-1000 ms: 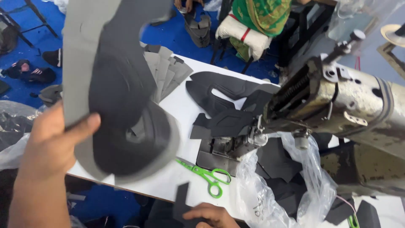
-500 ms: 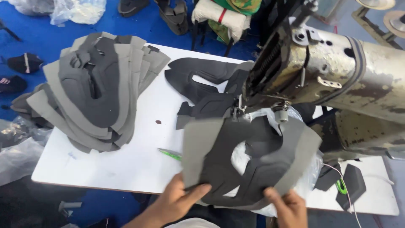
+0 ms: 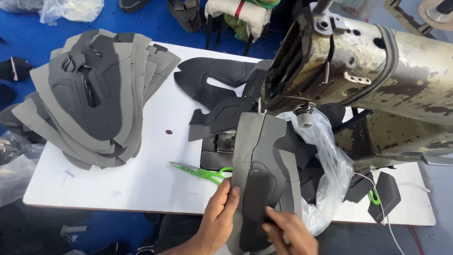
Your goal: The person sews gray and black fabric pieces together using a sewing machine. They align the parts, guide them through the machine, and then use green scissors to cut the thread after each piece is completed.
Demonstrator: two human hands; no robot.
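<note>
Both hands grip a grey shoe-upper panel (image 3: 264, 174) at the white table's (image 3: 141, 184) near edge: left hand (image 3: 219, 215) pinching its left side, right hand (image 3: 290, 231) closed over its bottom. Its far end lies under the sewing machine (image 3: 358, 71), green scissors (image 3: 203, 172) just left; bare tabletop separates it from the stacked grey panels (image 3: 89, 99).

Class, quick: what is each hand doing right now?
Left hand: closed on the near left edge of the grey shoe piece.
Right hand: fingers pressed on the same piece's near end, holding it.
</note>
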